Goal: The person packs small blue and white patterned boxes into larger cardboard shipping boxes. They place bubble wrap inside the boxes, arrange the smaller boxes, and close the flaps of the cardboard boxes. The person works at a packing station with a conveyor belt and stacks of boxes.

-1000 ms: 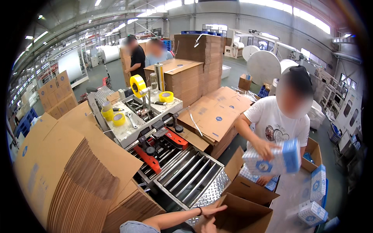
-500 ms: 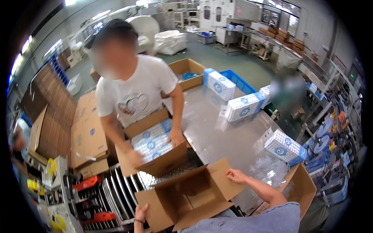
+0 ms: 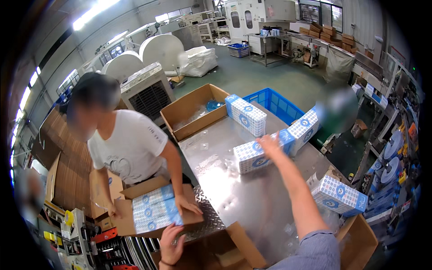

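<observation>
My right hand (image 3: 269,146) reaches across the metal table and grips a blue-and-white patterned pack (image 3: 250,158) from above, with fingers bent over its upper edge. My left hand (image 3: 171,244) is open, its fingers apart, over the left side of an empty-looking open cardboard box (image 3: 211,252) in front of me. Those fingertips come close to a second cardboard box (image 3: 194,216), filled with similar packs (image 3: 155,209). A co-worker in a white shirt has both hands at that filled box. More such packs stand on the table: one behind (image 3: 245,116), one touching at right (image 3: 304,130).
The metal table (image 3: 216,180) bears another pack (image 3: 338,196) and clear plastic film at right. Beyond it are a blue crate (image 3: 274,104) and a cardboard box (image 3: 180,112). Another person stands at the far right. A roller conveyor (image 3: 139,247) and stacked flat cardboard (image 3: 74,166) lie left.
My right hand has left the empty box's flap and moved forward onto the pack. My left hand has let go of the box's side and opened. The view has shifted; the co-worker leans further left.
</observation>
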The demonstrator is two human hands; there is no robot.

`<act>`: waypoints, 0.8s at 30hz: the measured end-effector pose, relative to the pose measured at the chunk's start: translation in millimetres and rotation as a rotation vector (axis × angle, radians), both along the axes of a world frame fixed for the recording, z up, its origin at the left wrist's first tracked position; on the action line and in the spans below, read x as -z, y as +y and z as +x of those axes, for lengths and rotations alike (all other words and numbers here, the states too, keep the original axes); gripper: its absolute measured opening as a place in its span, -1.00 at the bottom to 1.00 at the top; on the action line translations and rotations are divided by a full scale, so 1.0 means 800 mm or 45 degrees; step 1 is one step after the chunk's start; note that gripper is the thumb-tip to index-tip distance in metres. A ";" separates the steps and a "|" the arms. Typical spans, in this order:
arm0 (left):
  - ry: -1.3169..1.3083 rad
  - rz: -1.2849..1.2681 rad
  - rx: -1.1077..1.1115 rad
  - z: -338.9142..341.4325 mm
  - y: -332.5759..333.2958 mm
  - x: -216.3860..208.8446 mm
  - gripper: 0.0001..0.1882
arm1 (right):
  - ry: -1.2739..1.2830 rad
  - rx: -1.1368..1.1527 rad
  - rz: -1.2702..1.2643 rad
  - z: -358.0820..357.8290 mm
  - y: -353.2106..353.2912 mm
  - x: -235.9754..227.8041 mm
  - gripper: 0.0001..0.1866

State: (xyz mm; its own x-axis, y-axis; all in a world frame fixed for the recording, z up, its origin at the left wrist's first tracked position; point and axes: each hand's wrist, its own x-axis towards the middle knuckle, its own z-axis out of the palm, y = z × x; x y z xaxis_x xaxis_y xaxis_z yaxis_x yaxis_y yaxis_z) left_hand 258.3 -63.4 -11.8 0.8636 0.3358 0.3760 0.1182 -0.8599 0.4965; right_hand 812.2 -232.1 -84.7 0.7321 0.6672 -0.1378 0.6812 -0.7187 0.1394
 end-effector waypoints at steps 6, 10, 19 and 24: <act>0.255 0.406 0.123 0.263 -0.043 0.052 0.04 | 0.562 -0.621 0.254 -0.135 0.037 0.015 0.08; 0.820 0.380 0.092 0.327 -0.046 0.095 0.23 | 0.064 -0.210 0.261 -0.065 -0.009 -0.057 -0.09; 0.135 0.488 0.161 0.223 -0.011 -0.076 -0.13 | 0.233 -0.208 -0.067 -0.027 0.009 -0.019 0.02; -0.170 -0.394 0.113 0.088 0.024 -0.138 -0.27 | 0.064 -0.428 0.303 -0.162 -0.045 0.008 0.26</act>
State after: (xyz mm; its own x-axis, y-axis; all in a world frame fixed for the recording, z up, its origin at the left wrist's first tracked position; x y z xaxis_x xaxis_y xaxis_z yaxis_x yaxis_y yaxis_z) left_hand 328.5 -44.5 98.7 0.8448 0.3772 0.3796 -0.0339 -0.6702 0.7414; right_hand 682.6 -268.2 -90.7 0.4643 0.8855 0.0190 0.8852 -0.4632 -0.0432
